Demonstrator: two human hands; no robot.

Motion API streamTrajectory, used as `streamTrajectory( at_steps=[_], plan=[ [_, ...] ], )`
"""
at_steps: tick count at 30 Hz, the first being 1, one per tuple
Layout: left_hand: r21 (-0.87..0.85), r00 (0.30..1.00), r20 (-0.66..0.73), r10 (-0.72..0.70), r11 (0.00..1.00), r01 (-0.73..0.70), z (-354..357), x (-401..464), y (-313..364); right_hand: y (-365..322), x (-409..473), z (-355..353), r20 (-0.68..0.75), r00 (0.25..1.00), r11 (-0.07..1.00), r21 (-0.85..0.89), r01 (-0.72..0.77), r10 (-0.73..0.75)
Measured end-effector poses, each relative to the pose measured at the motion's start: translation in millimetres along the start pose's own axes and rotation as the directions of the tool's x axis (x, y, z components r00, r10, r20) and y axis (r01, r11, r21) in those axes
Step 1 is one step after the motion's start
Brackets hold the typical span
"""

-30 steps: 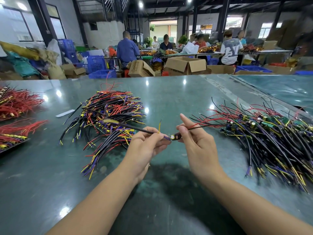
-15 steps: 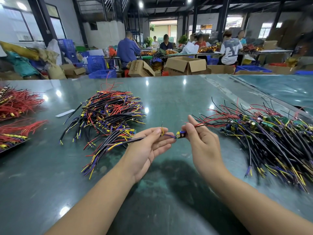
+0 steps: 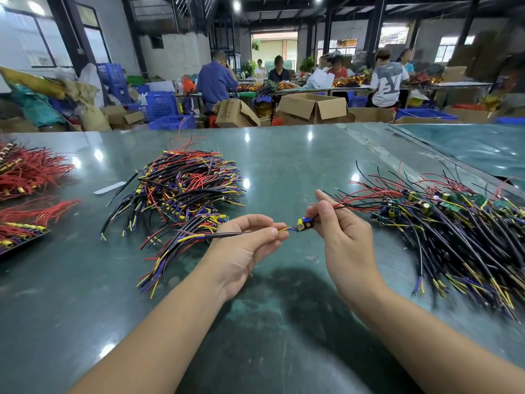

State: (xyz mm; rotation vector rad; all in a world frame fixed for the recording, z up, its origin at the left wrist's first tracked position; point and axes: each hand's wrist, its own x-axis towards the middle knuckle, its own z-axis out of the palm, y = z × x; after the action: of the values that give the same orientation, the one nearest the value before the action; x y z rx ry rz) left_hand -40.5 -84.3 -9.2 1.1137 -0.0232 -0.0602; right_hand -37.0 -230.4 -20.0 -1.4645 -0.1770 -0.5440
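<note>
Between my hands, above the green table [image 3: 284,166], hangs a small circuit board [image 3: 304,223] with a yellow capacitor and coloured leads. My left hand [image 3: 247,245] pinches the yellow and purple leads and the black sleeve that runs out to the left. My right hand [image 3: 343,237] grips the board's right end together with its red and black wires, which trail toward the right pile. Part of the board is hidden by my right fingers.
A heap of wired boards [image 3: 181,194] lies on the left of the table, a larger heap [image 3: 454,231] on the right. Red wire bundles [image 3: 25,174] sit at the far left edge. Beyond the table are cardboard boxes [image 3: 312,108], blue crates [image 3: 162,105] and seated people [image 3: 216,81].
The black sleeve in my left hand has dropped from slanting up-left to near level. My right fingers have closed round the board's end and its wires. Both hands have shifted slightly right.
</note>
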Motion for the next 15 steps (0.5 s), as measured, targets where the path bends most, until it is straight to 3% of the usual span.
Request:
streamTrajectory(
  at_steps=[2, 6, 8, 15],
  plan=[
    [0.033, 0.999, -0.006, 0.044, 0.999, -0.044, 0.1, -0.6, 0.8, -1.9, -1.2, 1.6, -0.002, 1.0, 0.997, 0.081, -0.017, 0.017],
    [0.287, 0.971, 0.001, 0.241, 0.93, -0.231, -0.6, -0.7, 1.2, -4.7, -2.5, 6.8, 0.031, 0.989, 0.938, 0.316, -0.144, 0.142],
    [0.304, 0.958, 0.009, 0.288, 0.912, -0.277, 0.1, -1.1, 0.6, -6.5, -2.5, 6.7, 0.053, 0.983, 0.909, 0.373, -0.184, 0.177],
    [0.279, 0.937, 0.01, 0.348, 0.899, -0.337, 3.3, 0.2, -5.7, -10.0, -6.9, 4.1, 0.185, 0.936, 0.934, 0.143, -0.327, 0.299]
  ],
)
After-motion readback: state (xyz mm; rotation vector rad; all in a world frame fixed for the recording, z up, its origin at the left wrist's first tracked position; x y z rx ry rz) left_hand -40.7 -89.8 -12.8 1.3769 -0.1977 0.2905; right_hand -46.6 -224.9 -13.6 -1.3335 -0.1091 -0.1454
